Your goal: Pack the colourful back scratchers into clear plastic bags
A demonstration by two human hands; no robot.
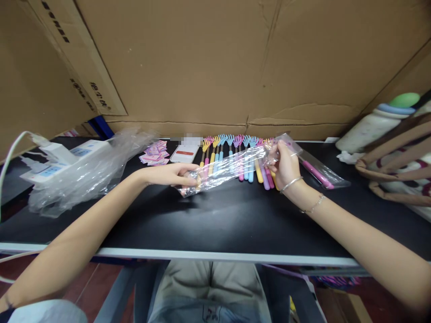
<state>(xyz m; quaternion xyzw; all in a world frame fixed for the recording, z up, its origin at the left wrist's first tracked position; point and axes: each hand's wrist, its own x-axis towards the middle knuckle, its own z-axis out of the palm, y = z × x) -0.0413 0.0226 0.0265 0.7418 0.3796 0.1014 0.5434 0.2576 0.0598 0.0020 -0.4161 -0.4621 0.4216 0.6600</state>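
Note:
A long clear plastic bag (229, 168) is stretched at a slant between my hands, above the black table. My left hand (183, 174) pinches its lower left end. At the upper right end, my right hand (285, 163) grips it with bent fingers. Whether anything lies inside the bag, I cannot tell through the glare. Behind it, several back scratchers (213, 154) with pink, yellow, blue and purple handles lie in a row, claws toward the cardboard. Just right of my right hand lies a pink-handled back scratcher (318, 174) in a clear bag, its upper part hidden.
Left of the row are a phone (185, 151) and a pile of small pink cards (155, 154). A heap of clear bags (84, 175) lies against a white power strip (72, 157). At right stand a tilted bottle (373, 125) and a brown-handled bag (397, 170). Cardboard (215, 67) walls the back.

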